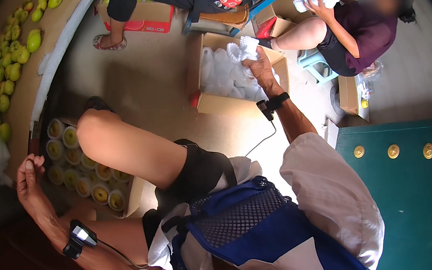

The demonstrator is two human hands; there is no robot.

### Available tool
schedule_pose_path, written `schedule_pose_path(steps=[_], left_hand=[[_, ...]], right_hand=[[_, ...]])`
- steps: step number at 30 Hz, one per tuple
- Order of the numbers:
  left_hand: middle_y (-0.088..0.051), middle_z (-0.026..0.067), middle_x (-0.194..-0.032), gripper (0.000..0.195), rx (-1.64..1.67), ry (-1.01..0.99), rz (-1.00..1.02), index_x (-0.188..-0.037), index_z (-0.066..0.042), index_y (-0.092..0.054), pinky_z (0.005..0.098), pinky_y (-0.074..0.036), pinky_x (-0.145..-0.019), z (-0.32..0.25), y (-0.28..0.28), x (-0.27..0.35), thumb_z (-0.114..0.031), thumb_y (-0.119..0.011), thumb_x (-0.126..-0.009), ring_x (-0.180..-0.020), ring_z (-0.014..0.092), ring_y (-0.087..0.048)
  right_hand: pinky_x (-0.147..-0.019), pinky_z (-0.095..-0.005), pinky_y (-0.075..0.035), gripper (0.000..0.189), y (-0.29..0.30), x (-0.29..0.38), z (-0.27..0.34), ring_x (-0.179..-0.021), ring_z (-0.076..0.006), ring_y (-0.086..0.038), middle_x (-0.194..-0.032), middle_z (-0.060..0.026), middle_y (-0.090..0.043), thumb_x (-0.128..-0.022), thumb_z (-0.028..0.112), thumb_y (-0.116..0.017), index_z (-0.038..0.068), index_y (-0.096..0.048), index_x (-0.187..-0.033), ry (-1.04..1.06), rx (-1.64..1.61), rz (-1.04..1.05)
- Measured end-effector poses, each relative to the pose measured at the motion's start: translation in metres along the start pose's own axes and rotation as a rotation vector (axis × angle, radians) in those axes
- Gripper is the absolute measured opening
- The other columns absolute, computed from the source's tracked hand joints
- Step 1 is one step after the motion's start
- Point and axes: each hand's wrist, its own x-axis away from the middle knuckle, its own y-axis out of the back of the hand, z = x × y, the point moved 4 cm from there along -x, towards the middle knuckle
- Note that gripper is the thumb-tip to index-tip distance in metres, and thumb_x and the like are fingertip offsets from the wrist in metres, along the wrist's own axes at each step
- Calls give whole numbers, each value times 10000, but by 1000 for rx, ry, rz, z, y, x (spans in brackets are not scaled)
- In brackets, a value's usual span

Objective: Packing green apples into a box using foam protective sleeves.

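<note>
My right hand [260, 66] is over an open cardboard box [222, 103], gripping white foam fruit nets [248, 47]. More foam nets [217, 68] and what looks like translucent plastic fill that box. My left hand [30, 177] is raised at the left with its fingers curled in, near the table's edge; whether anything small sits between the fingertips does not show. Beside it, below the edge, a carton of yellow-green fruits [100, 194] in foam nets stands partly hidden behind my knee. Loose yellow-green fruits [8, 73] lie on the brown tabletop [45, 34].
A co-worker [367, 35] on a light-blue plastic stool [316, 65] holds foam nets at the upper right. Another person's leg [116, 29] is at the top, by a red-and-brown carton [150, 18]. A green door panel [406, 191] with brass studs stands at the right.
</note>
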Motion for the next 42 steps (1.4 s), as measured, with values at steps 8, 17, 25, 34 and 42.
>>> schedule_pose_path(steps=[8, 17, 25, 34, 42], left_hand=[[-715, 56, -991, 257, 62, -23, -23, -1126, -14, -692, 288, -482, -878, 3, -1, 1, -230, -626, -1004, -984, 157, -673], [-711, 57, -1015, 296, 45, -27, -6, -1128, 5, -675, 280, -475, -912, -9, -2, 7, -259, -615, -1010, -978, 130, -664], [-711, 19, -920, 235, 7, -96, -99, -1039, -7, -730, 236, -457, -789, -13, 7, 3, -215, -640, -976, -871, 94, -614], [-742, 67, -1000, 263, -14, 40, -323, -1101, -30, -714, 272, -493, -825, 24, 46, 15, -250, -638, -980, -976, 160, -703], [-717, 50, -901, 215, -33, 61, -391, -1008, -24, -703, 251, -479, -714, 17, 40, 15, -218, -612, -993, -827, 132, -667]], right_hand=[[-703, -258, -501, 504, -17, 15, 99, -828, -120, -613, -992, -22, -658, -745, -10, -737, 51, -564, -1215, 155, -8, -11], [-878, -299, -509, 519, -103, 27, 238, -989, -146, -632, -1120, -44, -665, -770, -39, -717, 52, -569, -1260, 300, -263, 271], [-901, -363, -558, 581, -247, 80, 330, -1051, -216, -675, -1204, -95, -670, -813, -50, -660, 46, -513, -1366, 277, -426, 769], [-813, -316, -553, 672, -435, 194, 260, -983, -204, -667, -1157, -122, -654, -785, 60, -760, -16, -450, -1376, 146, -29, 1241], [-723, -341, -601, 1079, -490, 239, 155, -1151, -307, -621, -1403, -235, -523, -694, 354, -864, 88, -262, -1549, 189, 448, 1458]])
